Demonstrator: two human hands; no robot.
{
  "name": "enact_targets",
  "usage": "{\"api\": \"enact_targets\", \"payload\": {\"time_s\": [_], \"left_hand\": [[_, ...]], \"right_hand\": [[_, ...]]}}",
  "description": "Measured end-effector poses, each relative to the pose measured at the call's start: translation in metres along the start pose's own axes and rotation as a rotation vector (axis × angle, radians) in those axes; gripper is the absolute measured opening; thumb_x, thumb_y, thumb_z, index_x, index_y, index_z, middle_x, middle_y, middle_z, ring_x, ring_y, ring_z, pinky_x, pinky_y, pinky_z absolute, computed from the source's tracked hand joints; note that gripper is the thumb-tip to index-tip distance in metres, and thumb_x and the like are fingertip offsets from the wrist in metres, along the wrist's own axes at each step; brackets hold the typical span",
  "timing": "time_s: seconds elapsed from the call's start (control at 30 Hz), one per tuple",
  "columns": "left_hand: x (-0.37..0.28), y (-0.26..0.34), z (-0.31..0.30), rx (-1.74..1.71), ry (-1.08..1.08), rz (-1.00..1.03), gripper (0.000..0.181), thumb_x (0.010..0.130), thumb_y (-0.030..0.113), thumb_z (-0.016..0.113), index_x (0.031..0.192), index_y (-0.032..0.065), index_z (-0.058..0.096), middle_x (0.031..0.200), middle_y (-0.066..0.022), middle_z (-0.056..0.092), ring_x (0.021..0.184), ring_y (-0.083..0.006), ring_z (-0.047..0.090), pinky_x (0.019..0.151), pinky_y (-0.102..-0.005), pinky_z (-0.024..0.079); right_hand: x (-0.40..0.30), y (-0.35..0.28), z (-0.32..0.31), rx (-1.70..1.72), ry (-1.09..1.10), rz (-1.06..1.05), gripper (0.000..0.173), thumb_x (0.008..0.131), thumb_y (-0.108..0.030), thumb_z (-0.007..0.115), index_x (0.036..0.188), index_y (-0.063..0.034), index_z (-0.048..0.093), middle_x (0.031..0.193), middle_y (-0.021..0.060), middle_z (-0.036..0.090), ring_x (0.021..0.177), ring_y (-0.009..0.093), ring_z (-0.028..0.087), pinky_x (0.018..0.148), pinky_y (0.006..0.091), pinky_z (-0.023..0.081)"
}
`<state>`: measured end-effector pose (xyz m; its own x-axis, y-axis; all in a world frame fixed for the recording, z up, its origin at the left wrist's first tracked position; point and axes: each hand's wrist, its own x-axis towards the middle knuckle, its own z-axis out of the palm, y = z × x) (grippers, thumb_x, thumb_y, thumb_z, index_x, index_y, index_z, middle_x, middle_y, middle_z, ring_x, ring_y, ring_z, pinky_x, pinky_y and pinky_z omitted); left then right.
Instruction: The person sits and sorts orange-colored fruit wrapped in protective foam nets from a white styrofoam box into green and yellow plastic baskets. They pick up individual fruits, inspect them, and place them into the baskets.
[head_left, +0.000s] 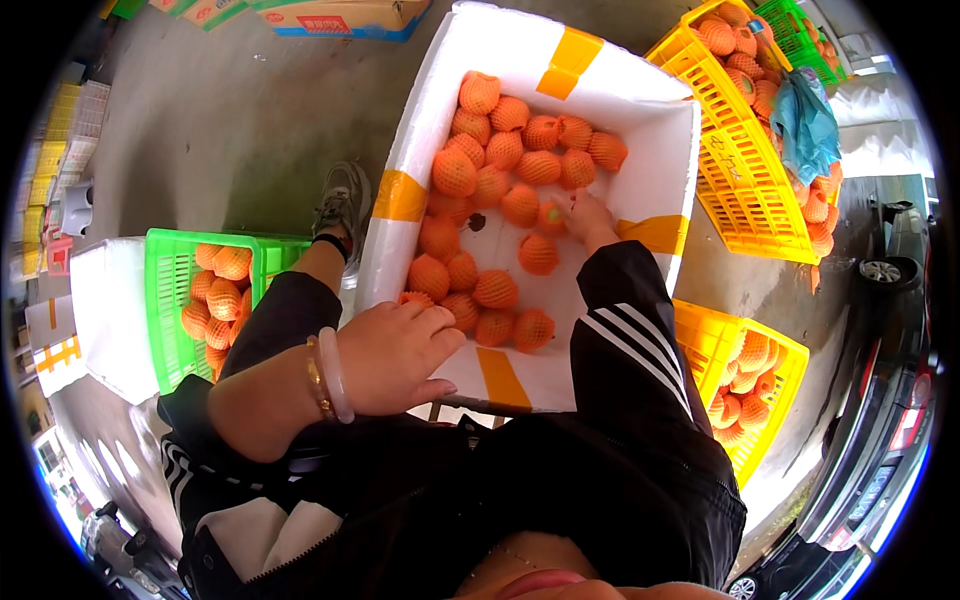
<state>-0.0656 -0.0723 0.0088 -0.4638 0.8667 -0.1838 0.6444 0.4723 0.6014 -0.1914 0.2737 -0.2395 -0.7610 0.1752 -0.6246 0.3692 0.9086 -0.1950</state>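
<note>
A white foam box (427, 97) with yellow tape stands before me, with several round fruits (540, 167) in orange foam nets inside. My right hand (590, 217) reaches into it near the right wall. Its fingers close against one netted fruit (550, 219), partly covering it; a greenish spot shows on that fruit. Another netted fruit (538, 253) lies just nearer to me. Palm down, my left hand (397, 352) spreads over the box's near left corner, above a partly hidden netted fruit (417, 298). Nothing shows in its grasp, though its palm side is hidden.
Left of my leg is a green crate (169, 300) of netted fruit, beside a white foam box (112, 315). Yellow crates (750, 187) (705, 330) of netted fruit flank the right side. A blue plastic bag (806, 124) lies on one. Cardboard boxes (345, 19) lie beyond.
</note>
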Motion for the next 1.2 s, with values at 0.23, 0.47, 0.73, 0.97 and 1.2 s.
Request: {"api": "enact_targets", "payload": {"time_s": [0.23, 0.47, 0.73, 0.97, 1.2], "left_hand": [[0.01, 0.012, 0.003, 0.05, -0.097, -0.014, 0.048, 0.08, 0.035, 0.07, 0.116, 0.0037, 0.058, 0.116, -0.013, 0.057, 0.102, -0.03, 0.058, 0.087, -0.0397, 0.047], [0.009, 0.011, 0.002, 0.067, -0.123, -0.025, 0.047, 0.08, 0.034, 0.07, 0.114, 0.0047, 0.058, 0.114, -0.0121, 0.057, 0.103, -0.0291, 0.058, 0.088, -0.0391, 0.047], [0.014, 0.011, 0.004, 0.144, -0.169, -0.007, 0.041, 0.081, 0.035, 0.069, 0.107, 0.0055, 0.058, 0.105, -0.0108, 0.058, 0.098, -0.0291, 0.06, 0.083, -0.0398, 0.049], [0.035, 0.021, -0.007, 0.095, -0.217, 0.007, 0.041, 0.084, 0.039, 0.064, 0.108, 0.0057, 0.058, 0.105, -0.0122, 0.059, 0.098, -0.0312, 0.061, 0.079, -0.0448, 0.051], [0.062, -0.01, -0.016, -0.196, 0.39, -0.204, 0.057, 0.085, 0.038, 0.069, 0.123, 0.0016, 0.047, 0.114, -0.0152, 0.059, 0.102, -0.0325, 0.062, 0.085, -0.0439, 0.052]], "right_hand": [[-0.04, -0.017, 0.032, -0.207, 0.15, -0.033, 0.08, 0.071, -0.065, 0.066, 0.129, -0.0122, 0.052, 0.139, 0.0085, 0.045, 0.13, 0.029, 0.036, 0.1, 0.0505, 0.039], [-0.021, -0.014, 0.036, -0.154, -0.084, -0.04, 0.092, 0.062, -0.063, 0.073, 0.129, -0.0055, 0.05, 0.128, 0.0153, 0.056, 0.127, 0.038, 0.038, 0.1, 0.0462, 0.041], [-0.045, 0.018, 0.064, 0.172, -0.049, 0.054, 0.08, 0.069, -0.058, 0.071, 0.126, -0.0046, 0.052, 0.116, 0.0148, 0.061, 0.112, 0.032, 0.055, 0.091, 0.0435, 0.049], [-0.097, -0.002, 0.013, 1.221, -0.376, -0.106, 0.068, 0.085, -0.057, 0.062, 0.134, -0.0127, 0.047, 0.128, 0.0094, 0.055, 0.113, 0.024, 0.057, 0.086, 0.0435, 0.052], [-0.212, -0.069, -0.126, 1.48, -0.476, -0.612, 0.083, 0.086, -0.072, 0.044, 0.145, -0.0146, 0.033, 0.145, 0.0085, 0.041, 0.133, 0.03, 0.042, 0.101, 0.0624, 0.038]]}}
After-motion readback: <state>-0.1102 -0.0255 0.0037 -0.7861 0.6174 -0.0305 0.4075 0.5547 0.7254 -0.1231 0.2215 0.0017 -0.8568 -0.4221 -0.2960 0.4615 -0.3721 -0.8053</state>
